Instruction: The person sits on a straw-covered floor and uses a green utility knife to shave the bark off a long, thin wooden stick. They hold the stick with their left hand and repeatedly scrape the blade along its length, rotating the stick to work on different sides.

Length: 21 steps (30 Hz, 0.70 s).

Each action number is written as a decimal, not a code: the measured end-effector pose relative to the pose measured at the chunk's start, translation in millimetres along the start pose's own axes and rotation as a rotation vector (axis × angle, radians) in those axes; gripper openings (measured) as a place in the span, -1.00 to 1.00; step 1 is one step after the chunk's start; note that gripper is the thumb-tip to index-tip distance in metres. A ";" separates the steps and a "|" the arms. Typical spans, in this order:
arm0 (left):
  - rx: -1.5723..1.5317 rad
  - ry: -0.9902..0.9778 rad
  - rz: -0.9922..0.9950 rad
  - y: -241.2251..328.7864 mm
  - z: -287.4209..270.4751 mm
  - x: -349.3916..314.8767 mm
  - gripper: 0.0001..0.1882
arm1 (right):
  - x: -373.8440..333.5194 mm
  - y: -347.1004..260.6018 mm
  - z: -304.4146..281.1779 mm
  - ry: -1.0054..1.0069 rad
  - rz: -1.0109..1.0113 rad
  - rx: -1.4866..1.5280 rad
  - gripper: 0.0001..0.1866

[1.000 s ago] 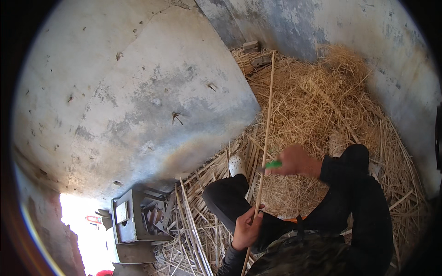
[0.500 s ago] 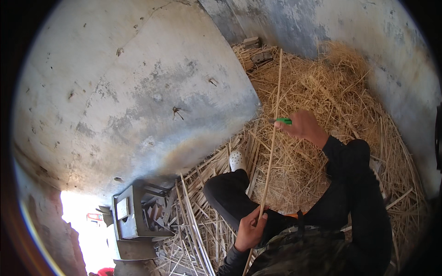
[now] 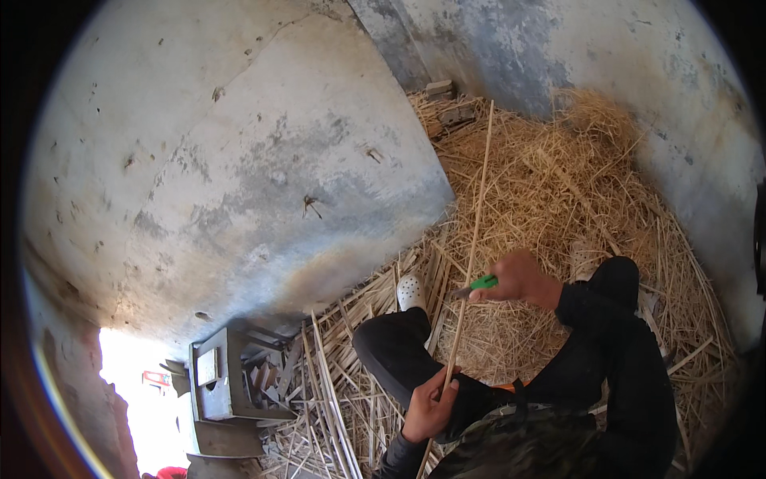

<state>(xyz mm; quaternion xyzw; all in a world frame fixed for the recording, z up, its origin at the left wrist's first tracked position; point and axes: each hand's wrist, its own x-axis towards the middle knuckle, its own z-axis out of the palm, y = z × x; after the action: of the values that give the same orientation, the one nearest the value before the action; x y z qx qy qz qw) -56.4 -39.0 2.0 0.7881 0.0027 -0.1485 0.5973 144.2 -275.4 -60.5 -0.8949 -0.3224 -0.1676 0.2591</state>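
A long thin bamboo-like stick [image 3: 479, 207] slants from near my lap up over the straw, its far end close to the back wall. My left hand [image 3: 428, 405] is closed round its near part, just above my bent left leg. Higher along the stick is my right hand [image 3: 523, 279], closed on a green-handled knife [image 3: 483, 283]. The knife's short dark blade lies against or right beside the stick; I cannot tell how deep it bites.
Loose straw and shavings [image 3: 550, 191] are heaped ahead and to the right, up to the plastered wall [image 3: 670, 104]. Split strips [image 3: 331, 399] lie at my left beside a wooden box-like piece of furniture [image 3: 219, 383]. A pale wall [image 3: 263, 160] juts in at the left. A white clog [image 3: 410, 292] is on my foot.
My right hand has drawn the knife down along the stick, toward my body and my left hand. My left hand keeps its grip at nearly the same place.
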 end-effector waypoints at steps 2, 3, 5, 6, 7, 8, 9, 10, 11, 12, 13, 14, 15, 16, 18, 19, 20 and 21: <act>-0.021 -0.005 -0.074 1.6 -0.9 -8.6 -0.62 | 22.7 30.8 -9.3 -0.028 0.333 0.090 -0.08; -0.020 -0.007 -0.066 0.1 -2.1 -11.6 -0.62 | 33.1 42.2 -17.7 -0.034 0.494 0.116 -0.07; -0.018 -0.011 -0.050 -4.9 -5.2 -18.9 -0.63 | 21.9 29.8 -13.5 -0.114 0.388 0.212 -0.07; 0.004 -0.004 -0.050 -3.5 -8.4 -17.0 -0.63 | 17.7 22.1 -12.3 -0.104 0.308 0.202 -0.08; 0.012 -0.012 -0.045 -2.9 -8.8 -12.7 -0.63 | 10.5 15.5 -14.4 -0.091 0.239 0.179 -0.09; 0.021 -0.024 -0.051 -3.6 -7.4 -10.1 -0.63 | -4.1 1.1 -2.6 -0.053 0.158 0.120 -0.10; 0.011 -0.017 0.008 -4.5 -4.4 -6.7 -0.63 | -7.0 -3.3 6.5 -0.013 0.062 0.071 -0.12; 0.010 0.000 0.044 -7.1 -3.1 -8.9 -0.63 | -3.9 4.9 9.6 0.056 -0.012 -0.119 -0.11; 0.010 0.015 0.081 -8.9 -2.6 -11.3 -0.63 | 7.6 25.2 4.4 0.029 0.157 -0.050 -0.11; 0.032 0.016 0.014 -7.4 -6.0 -19.7 -0.64 | 25.8 42.8 -1.1 -0.007 0.332 0.038 -0.10; 0.034 0.001 -0.023 -1.8 -4.9 -20.0 -0.64 | 35.4 53.2 -14.4 -0.039 0.506 0.087 -0.10; 0.037 -0.014 -0.060 1.2 -4.3 -20.5 -0.64 | 28.1 45.9 -15.6 -0.077 0.421 0.104 -0.11; 0.041 0.016 -0.045 1.3 -6.5 -20.3 -0.64 | 23.7 31.8 -12.8 -0.099 0.318 0.128 -0.11; 0.031 0.017 -0.016 -0.2 -7.6 -16.9 -0.65 | 15.3 21.3 -17.1 -0.119 0.232 0.122 -0.12; 0.009 0.018 0.007 -4.0 -4.4 -13.6 -0.65 | -4.6 -7.3 0.4 -0.037 0.065 0.054 -0.18; 0.002 0.016 0.012 -5.3 -4.1 -13.2 -0.65 | -8.1 -15.1 6.4 0.001 -0.022 0.030 -0.20; -0.005 0.014 0.016 -6.1 -3.3 -12.1 -0.65 | 0.9 1.1 -2.7 -0.016 0.132 0.067 -0.17; -0.005 0.012 -0.019 -4.7 -3.2 -16.2 -0.64 | 17.5 23.8 -13.8 -0.042 0.285 0.123 -0.14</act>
<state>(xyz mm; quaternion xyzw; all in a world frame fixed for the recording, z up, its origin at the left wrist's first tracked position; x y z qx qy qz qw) -72.0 -31.8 2.1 0.7875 0.0142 -0.1496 0.5977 171.0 -290.4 -49.6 -0.9173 -0.2070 -0.0904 0.3278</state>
